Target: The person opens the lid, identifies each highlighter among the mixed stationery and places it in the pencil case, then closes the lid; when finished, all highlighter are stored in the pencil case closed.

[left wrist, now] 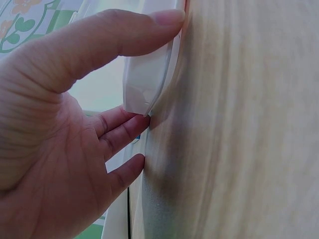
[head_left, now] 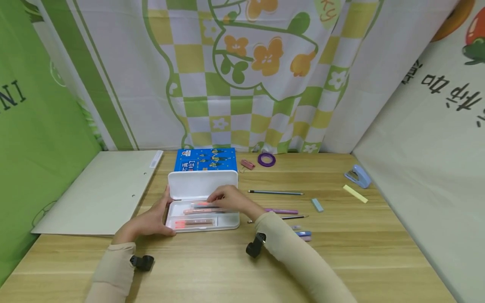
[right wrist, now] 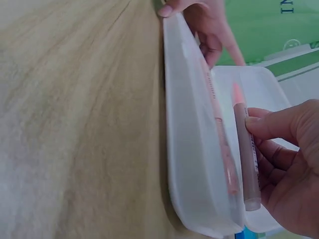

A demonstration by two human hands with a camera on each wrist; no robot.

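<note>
A white pencil case (head_left: 229, 220) lies on the table with its lid (head_left: 202, 183) raised at the back. My left hand (head_left: 150, 218) holds its left end, thumb on the front wall and fingers toward the back, as the left wrist view also shows. Over the case, my right hand (head_left: 233, 198) pinches a highlighter (right wrist: 245, 154) with a pinkish-orange cap between thumb and fingers. A pink pen (head_left: 195, 211) and another orange-capped highlighter (head_left: 195, 223) appear in the case below it.
Behind the lid is a blue box or book (head_left: 206, 159). Rightward lie a pencil (head_left: 275, 192), a purple pen (head_left: 282, 211), an eraser (head_left: 317, 205), purple tape (head_left: 267, 159), a pink clip (head_left: 248, 164) and a blue stapler (head_left: 358, 176). A large pale folder (head_left: 102, 189) sits left.
</note>
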